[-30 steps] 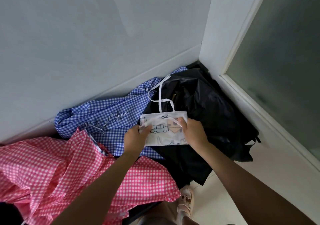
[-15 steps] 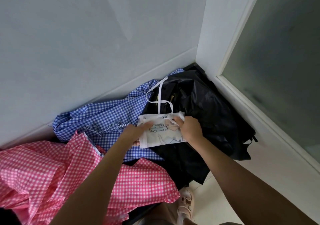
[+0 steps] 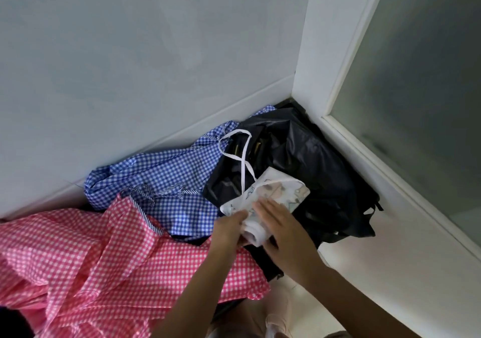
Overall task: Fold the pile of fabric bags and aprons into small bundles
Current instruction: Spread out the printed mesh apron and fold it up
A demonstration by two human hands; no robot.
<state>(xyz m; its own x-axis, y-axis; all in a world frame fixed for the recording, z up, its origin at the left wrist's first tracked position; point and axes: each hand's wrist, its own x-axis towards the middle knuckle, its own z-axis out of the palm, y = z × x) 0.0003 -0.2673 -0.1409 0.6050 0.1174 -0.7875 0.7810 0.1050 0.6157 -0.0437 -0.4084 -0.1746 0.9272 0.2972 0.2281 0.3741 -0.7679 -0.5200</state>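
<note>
A small white fabric bag [image 3: 281,190] printed with cartoon vehicles lies on the black fabric [image 3: 312,160], its white strap [image 3: 243,160] looping up and away. The bag's near end is rolled into a tube. My left hand [image 3: 230,229] grips that rolled end from the left. My right hand [image 3: 282,224] lies over the roll with fingers extended, pressing on it. A blue gingham apron [image 3: 161,176] lies to the left, and a pink gingham apron [image 3: 104,257] spreads in front of it.
The pile sits on a pale floor [image 3: 390,272] in a corner, between a grey wall with a white skirting board [image 3: 182,132] and a white door frame [image 3: 328,59] with frosted glass. A sandalled foot [image 3: 279,311] shows at the bottom.
The bag has turned diagonal and its near end has been rolled up. Both hands shifted from the bag's side edges to the rolled end nearer me.
</note>
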